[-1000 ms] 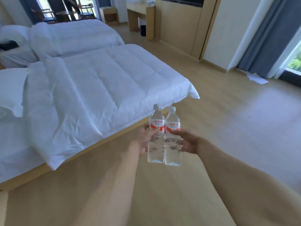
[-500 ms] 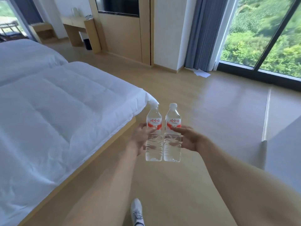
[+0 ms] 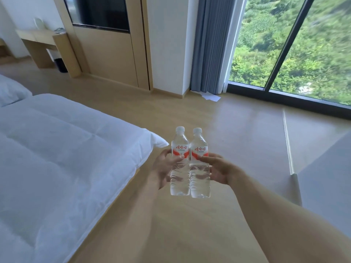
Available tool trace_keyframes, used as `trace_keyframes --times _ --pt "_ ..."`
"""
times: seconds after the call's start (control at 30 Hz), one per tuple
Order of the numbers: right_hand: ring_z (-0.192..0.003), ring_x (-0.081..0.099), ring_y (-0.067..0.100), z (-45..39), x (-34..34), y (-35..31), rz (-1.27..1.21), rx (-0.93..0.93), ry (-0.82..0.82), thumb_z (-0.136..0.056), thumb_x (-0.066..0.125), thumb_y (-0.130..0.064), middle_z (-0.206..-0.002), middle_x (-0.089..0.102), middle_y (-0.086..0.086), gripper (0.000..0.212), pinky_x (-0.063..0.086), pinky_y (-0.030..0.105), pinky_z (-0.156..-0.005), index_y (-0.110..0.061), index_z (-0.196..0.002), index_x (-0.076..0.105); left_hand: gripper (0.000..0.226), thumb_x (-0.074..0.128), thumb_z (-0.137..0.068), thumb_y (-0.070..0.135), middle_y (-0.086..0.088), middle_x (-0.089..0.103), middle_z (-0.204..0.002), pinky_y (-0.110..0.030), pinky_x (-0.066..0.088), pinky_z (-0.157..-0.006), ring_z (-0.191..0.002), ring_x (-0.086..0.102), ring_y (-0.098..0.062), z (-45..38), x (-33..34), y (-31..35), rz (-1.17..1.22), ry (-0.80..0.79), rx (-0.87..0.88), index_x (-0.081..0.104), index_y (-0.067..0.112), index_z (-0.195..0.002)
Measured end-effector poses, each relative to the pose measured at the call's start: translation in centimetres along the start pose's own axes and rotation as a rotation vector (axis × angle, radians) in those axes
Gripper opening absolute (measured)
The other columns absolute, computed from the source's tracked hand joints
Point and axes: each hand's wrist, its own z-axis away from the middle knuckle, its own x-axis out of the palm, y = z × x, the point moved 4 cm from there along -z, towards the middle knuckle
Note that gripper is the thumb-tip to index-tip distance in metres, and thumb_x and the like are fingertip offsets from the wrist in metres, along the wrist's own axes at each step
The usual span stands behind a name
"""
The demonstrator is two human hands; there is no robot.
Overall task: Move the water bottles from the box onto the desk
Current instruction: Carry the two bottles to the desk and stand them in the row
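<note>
Two water bottles stay upright and touching, the left bottle (image 3: 180,162) gripped by the curled fingers of the left hand (image 3: 163,168), the right bottle (image 3: 199,164) by those of the right hand (image 3: 220,168). Since a second ago the view has swung from two beds to one bed (image 3: 57,158) left of the fingers. Far beyond the fingertips, one desk (image 3: 43,46) is nearer, so the carry is advancing; no box shows.

A white bed (image 3: 57,158) lies left; a grey curtain (image 3: 210,44) hangs beside the big window (image 3: 303,44).
</note>
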Motion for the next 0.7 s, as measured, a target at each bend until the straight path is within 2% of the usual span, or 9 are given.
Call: trace_keyframes --times 0.17,0.27,0.4,0.47,0.6,0.7 --pt "-0.101 0.068 0.035 -4.8 0.0 -2.7 -0.027 0.021 0.025 -0.080 0.077 -0.020 -0.117 0.070 0.018 0.052 0.057 0.047 -0.077 -0.002 -0.127 0.064 0.046 0.077 -0.086 0.016 -0.013 0.070 -0.118 -0.048 0.061 -0.065 -0.098 0.071 -0.030 -5.0 -1.4 2.8 -0.022 -0.038 -0.026 0.057 0.019 -0.128" --pt "-0.105 0.067 0.036 -7.5 -0.5 -4.1 -0.016 0.029 0.014 -0.081 0.078 -0.023 -0.125 0.067 0.019 0.053 0.057 0.051 -0.085 -0.005 -0.128 0.064 0.052 0.078 -0.085 0.015 -0.013 0.071 -0.116 -0.046 0.060 -0.065 -0.095 0.072 -0.029 -7.9 -1.7 4.0 -0.031 -0.054 -0.046 0.055 0.019 -0.131" --pt "-0.119 0.062 0.040 -11.7 -1.7 -6.6 0.003 0.044 -0.022 -0.077 0.080 -0.028 -0.129 0.065 0.020 0.060 0.046 0.061 -0.103 -0.015 -0.132 0.060 0.057 0.080 -0.084 0.013 -0.017 0.070 -0.120 -0.054 0.061 -0.074 -0.098 0.071 -0.033 -12.5 -1.5 5.9 -0.030 -0.083 -0.069 0.051 0.019 -0.133" --pt "-0.117 0.064 0.038 -14.1 -2.7 -8.1 0.028 0.047 -0.019 -0.076 0.081 -0.029 -0.126 0.067 0.017 0.061 0.046 0.063 -0.101 -0.018 -0.132 0.059 0.058 0.081 -0.084 0.014 -0.019 0.070 -0.121 -0.060 0.058 -0.080 -0.096 0.070 -0.033 -15.1 -1.3 7.1 -0.032 -0.069 -0.082 0.051 0.020 -0.133" --pt "-0.112 0.067 0.037 -19.5 -5.3 -11.4 0.078 0.070 -0.014 -0.075 0.083 -0.034 -0.122 0.069 0.011 0.057 0.048 0.068 -0.093 -0.024 -0.127 0.062 0.060 0.083 -0.083 0.018 -0.013 0.070 -0.120 -0.059 0.058 -0.080 -0.102 0.070 -0.031 -21.1 -0.6 9.7 -0.075 -0.016 -0.070 0.051 0.024 -0.133" --pt "-0.108 0.069 0.037 -23.8 -7.7 -14.4 0.106 0.075 -0.045 -0.067 0.087 -0.038 -0.122 0.070 0.006 0.063 0.046 0.070 -0.094 -0.028 -0.124 0.063 0.058 0.084 -0.082 0.022 -0.007 0.072 -0.116 -0.061 0.056 -0.087 -0.109 0.069 -0.028 -26.0 0.6 11.8 -0.119 0.010 -0.070 0.051 0.030 -0.130"
